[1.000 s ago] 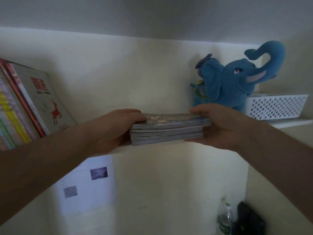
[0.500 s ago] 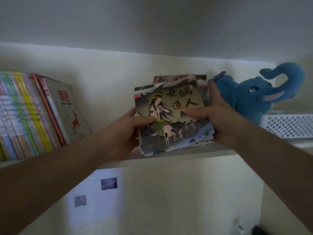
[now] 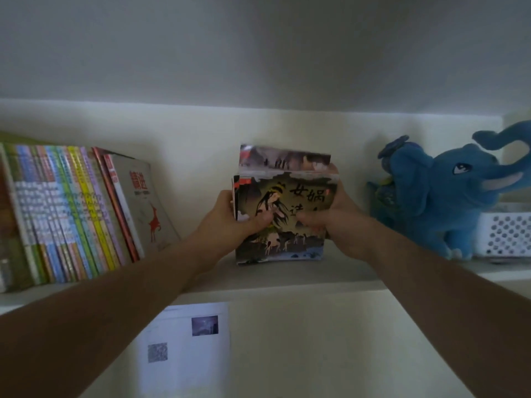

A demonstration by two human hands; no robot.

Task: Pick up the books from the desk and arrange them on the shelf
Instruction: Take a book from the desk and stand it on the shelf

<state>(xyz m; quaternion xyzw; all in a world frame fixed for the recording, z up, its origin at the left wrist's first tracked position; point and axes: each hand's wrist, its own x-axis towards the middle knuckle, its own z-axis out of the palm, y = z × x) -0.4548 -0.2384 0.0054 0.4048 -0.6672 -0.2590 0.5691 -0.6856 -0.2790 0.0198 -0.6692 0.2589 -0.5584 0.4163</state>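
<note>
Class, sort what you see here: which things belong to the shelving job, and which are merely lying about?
Belongs to the job:
stack of books
left hand
right hand
shelf
row of shelved books

Lying about:
blue plush elephant
white basket
paper on the wall

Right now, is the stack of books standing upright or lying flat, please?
Upright: the stack of books stands on the shelf, front cover facing us.

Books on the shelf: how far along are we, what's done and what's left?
Done: a row of books already leans at the shelf's left end. In hand: the left hand and right hand grip a small stack of picture books, bottom edges on the shelf, nearly upright beside the blue plush elephant. Left: squaring the uneven stack and letting go. The desk isn't in view.
</note>
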